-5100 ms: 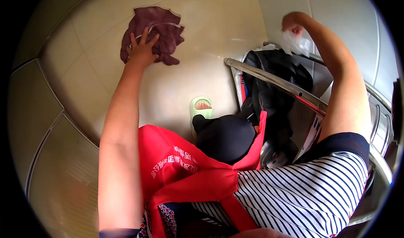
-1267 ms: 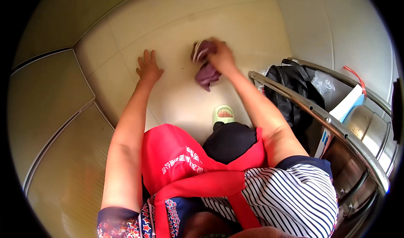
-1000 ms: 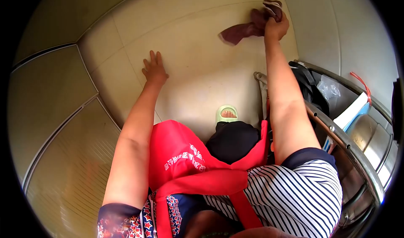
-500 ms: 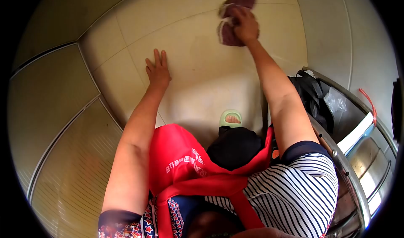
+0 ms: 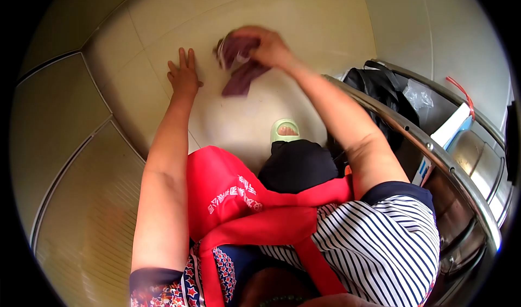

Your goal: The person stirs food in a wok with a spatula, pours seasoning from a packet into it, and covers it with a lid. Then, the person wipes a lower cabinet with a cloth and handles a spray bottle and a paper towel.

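A crumpled maroon cloth [image 5: 239, 79] with pale edging lies against the tiled floor [image 5: 304, 22], blurred by motion. My right hand [image 5: 269, 47] grips it from above, its fingers curled into the fabric. To the left of the cloth, my left hand [image 5: 184, 79] is planted on the beige tiles with its fingers spread, holding nothing. A gap of bare tile separates that hand from the cloth. Part of the cloth under my right fingers is hidden.
Ribbed cabinet panels [image 5: 89, 198] border the floor on the left. At the right, a metal rack [image 5: 434, 147] holds a black bag [image 5: 382, 90], clear plastic [image 5: 418, 94] and a steel pot [image 5: 472, 155]. A green slipper [image 5: 277, 130] is on my foot below the cloth.
My right hand has swept the cloth leftward and nearer to me, from the upper right of the floor toward my left hand. The view has shifted slightly; my left hand stays flat.
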Tool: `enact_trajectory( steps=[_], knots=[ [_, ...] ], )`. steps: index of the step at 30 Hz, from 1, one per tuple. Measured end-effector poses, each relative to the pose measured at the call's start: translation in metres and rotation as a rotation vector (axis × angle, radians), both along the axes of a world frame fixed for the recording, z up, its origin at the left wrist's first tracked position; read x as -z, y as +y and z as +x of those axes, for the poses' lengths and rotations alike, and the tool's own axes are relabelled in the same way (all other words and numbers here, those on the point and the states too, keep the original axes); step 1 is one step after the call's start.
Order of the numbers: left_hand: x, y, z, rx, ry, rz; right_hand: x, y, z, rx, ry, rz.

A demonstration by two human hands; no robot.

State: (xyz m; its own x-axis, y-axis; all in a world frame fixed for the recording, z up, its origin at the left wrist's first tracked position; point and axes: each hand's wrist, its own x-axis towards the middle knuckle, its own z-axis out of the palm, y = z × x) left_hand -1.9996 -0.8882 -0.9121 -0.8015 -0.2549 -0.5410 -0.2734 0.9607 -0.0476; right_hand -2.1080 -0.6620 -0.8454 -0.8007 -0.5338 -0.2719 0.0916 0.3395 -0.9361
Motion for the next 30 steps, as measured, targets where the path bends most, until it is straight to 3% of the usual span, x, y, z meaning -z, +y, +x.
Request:
enact_trajectory(
  steps=[2,3,4,6,7,8,11,13,16,19,22,24,26,30],
  knots=[
    [-0.002,0.001,0.001,-0.018,0.000,0.006,-0.051,0.025,-0.051,0.088,0.027,0.220],
    [-0.002,0.001,0.001,-0.018,-0.005,0.008,-0.045,0.046,-0.084,0.101,0.094,0.244],
    [-0.003,0.001,0.001,-0.018,-0.010,0.006,-0.034,0.072,-0.119,0.156,-0.006,0.163],
    [-0.004,0.000,0.001,-0.015,-0.019,0.004,-0.069,0.096,-0.153,0.286,0.025,-0.057],
    [-0.005,0.000,0.000,-0.012,-0.025,0.002,-0.070,0.112,-0.166,0.394,-0.126,-0.137],
    [-0.005,0.000,-0.001,-0.010,-0.031,0.001,-0.061,0.130,-0.180,0.524,0.137,0.184],
    [-0.001,0.001,0.001,0.012,-0.006,-0.003,-0.053,0.185,-0.172,0.473,0.419,0.802],
    [0.004,0.002,0.003,0.031,0.013,-0.015,0.000,0.255,-0.174,0.429,0.392,1.000],
    [0.005,0.002,0.003,0.040,0.018,-0.022,0.123,0.388,-0.185,0.337,0.082,0.932],
    [0.007,0.000,0.002,0.034,0.041,-0.001,0.132,0.325,-0.134,0.936,-0.157,1.185],
    [0.008,-0.001,0.002,0.027,0.059,0.022,0.129,0.313,-0.125,0.729,-0.172,1.449],
    [0.006,0.002,0.004,0.009,0.048,0.039,0.165,0.347,-0.132,0.471,-0.333,1.495],
    [0.005,0.001,0.000,-0.020,0.027,0.054,0.161,0.339,-0.133,0.307,-0.402,1.542],
    [0.004,0.000,0.000,-0.041,0.029,0.067,0.121,0.256,-0.084,0.231,-0.450,1.596]
  ],
)
